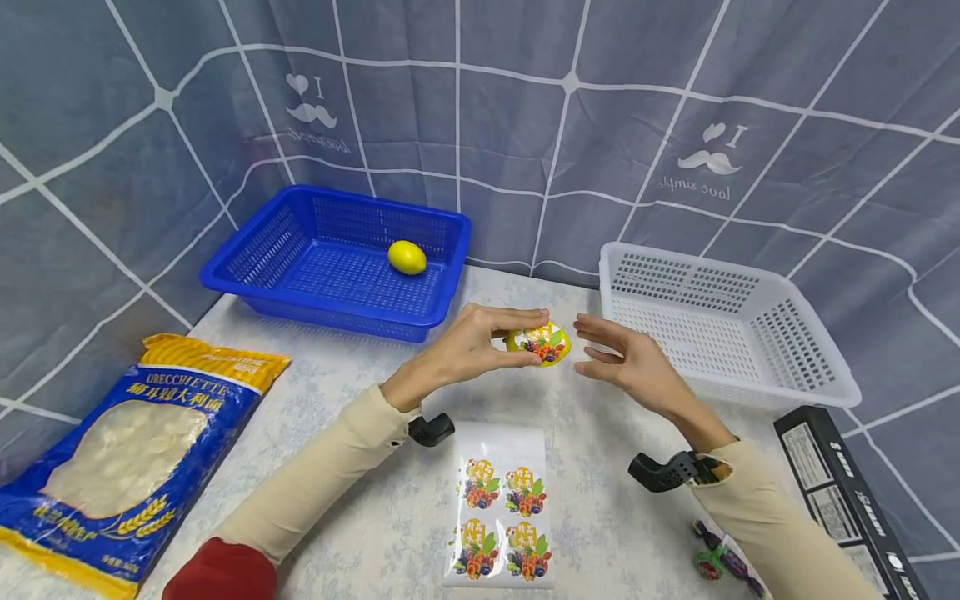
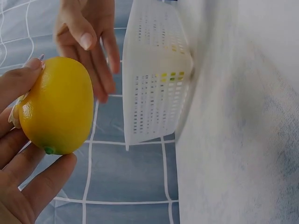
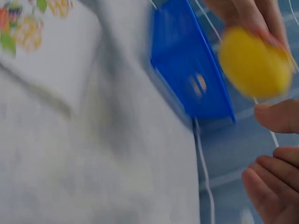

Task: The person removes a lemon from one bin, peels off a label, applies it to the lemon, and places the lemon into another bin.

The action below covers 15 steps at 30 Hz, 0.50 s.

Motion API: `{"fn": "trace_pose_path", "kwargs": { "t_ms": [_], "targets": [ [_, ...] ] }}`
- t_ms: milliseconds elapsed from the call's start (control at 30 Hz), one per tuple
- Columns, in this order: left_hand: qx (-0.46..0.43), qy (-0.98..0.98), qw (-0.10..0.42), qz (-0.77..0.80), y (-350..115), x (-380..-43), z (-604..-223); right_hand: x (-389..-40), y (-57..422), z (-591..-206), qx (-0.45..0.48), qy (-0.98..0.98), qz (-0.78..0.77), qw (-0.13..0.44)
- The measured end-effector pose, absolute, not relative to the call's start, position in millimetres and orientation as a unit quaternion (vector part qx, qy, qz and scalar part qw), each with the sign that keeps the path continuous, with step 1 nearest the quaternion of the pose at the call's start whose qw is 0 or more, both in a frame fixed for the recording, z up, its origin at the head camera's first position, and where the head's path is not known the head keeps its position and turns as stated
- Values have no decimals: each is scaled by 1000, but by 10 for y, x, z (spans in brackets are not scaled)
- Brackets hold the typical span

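Observation:
My left hand holds a yellow lemon between thumb and fingers above the table. On the lemon's upper side lies a colourful fruit sticker; in the left wrist view the lemon shows its bare yellow side and greenish tip. Just right of it, my right hand hovers with fingers spread and nothing in its grasp. Below both hands a white sheet of fruit stickers lies on the table. Another lemon sits inside the blue basket.
A white basket stands at the right. On the left lies a blue and yellow pasta bag. A black box is at the right edge, with wrapped candies near the right sleeve. A grey curtain hangs behind.

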<state>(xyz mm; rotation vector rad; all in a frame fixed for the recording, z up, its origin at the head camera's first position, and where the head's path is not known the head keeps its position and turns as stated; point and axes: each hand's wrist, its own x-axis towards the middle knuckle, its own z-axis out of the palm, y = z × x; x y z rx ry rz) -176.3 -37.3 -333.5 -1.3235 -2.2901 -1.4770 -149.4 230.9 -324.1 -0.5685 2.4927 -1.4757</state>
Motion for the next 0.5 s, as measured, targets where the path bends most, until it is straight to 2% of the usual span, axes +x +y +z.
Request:
{"fn": "trace_pose_path", "kwargs": {
  "t_ms": [300,500],
  "targets": [
    [-417,-776,40,-471,-369,-1781,-3317,-1524,3353,-3032,-73,920,-385,7],
    [-406,-791,10,-458,-368,-1798,-3310,-1476,4238,-3046,48,929,-366,23]
  ]
}}
